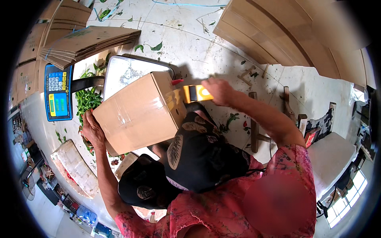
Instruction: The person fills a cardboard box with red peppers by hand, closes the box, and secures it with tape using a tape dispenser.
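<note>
A brown cardboard box [137, 111], taped along its top, rests tilted on my lap. My left hand [92, 129] presses against its left lower corner. My right hand [219, 90] grips a yellow tape dispenser [194, 94] at the box's right upper edge, with clear tape running onto the box. I am wearing dark patterned trousers and a pink patterned top.
Beyond the box is a platform scale's metal pan [125, 71] with its blue keypad display [58, 92]. Flat cardboard sheets [85, 41] are stacked at upper left. Green chillies [87, 99] lie on the floor. Wooden panels [270, 31] and a wooden stool [274, 119] are on the right.
</note>
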{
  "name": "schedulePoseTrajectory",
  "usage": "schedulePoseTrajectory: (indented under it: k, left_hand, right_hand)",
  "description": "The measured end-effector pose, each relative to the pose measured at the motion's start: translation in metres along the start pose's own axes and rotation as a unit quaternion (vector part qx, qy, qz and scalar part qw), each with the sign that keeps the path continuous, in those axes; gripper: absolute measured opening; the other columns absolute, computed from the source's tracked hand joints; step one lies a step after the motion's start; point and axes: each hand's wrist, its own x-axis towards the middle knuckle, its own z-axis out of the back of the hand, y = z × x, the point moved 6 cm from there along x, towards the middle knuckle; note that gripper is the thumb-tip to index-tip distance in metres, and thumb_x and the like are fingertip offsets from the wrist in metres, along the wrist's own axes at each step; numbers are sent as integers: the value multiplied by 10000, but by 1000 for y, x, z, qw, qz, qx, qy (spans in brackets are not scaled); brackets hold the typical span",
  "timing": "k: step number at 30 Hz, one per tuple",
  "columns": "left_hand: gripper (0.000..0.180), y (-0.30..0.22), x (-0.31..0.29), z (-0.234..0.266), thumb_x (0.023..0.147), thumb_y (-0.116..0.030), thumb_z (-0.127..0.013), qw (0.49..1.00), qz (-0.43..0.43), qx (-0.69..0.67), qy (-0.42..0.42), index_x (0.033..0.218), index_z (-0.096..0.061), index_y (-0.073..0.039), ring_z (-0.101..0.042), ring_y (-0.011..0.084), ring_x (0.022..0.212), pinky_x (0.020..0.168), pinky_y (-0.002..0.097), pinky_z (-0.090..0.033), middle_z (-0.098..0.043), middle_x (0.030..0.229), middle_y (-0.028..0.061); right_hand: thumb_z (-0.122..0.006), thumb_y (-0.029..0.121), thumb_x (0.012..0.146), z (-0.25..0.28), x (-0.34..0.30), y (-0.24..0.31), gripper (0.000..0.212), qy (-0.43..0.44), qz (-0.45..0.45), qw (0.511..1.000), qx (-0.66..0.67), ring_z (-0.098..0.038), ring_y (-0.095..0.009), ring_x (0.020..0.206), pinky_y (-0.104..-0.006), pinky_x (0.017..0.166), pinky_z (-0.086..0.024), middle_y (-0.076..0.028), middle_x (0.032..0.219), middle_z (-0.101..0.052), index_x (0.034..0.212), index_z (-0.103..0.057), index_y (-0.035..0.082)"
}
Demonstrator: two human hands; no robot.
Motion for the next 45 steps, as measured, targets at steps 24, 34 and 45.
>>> schedulePoseTrajectory:
  k: [24,34,45]
  left_hand:
    - [658,23,-11,-7,1086,-517,-441,965,70,-225,115,1479,-512,6,-529,266,1339,1141,356,-375,-570,1453,191]
    - [625,19,-45,-3,1114,-483,-396,970,77,-204,104,1477,-499,15,-555,236,1261,1091,335,-407,-599,1399,158]
    - [566,22,-43,-8,1121,-467,-367,986,58,-140,69,1303,-594,19,-592,224,1058,947,354,-464,-652,1170,123]
  right_hand:
    - [-861,404,702,-85,-88,-129,757,281,-375,867,167,-655,-314,1024,-391,873,-506,-177,1105,-686,1311,-583,51]
    - [-754,404,867,-41,-70,-72,595,26,-308,937,-165,-634,-366,1074,-409,904,-492,-200,1166,-662,1320,-572,63]
    - [-319,441,1094,-199,66,19,563,-16,-490,717,495,-674,-302,1021,-439,915,-502,-184,1190,-699,1294,-612,4]
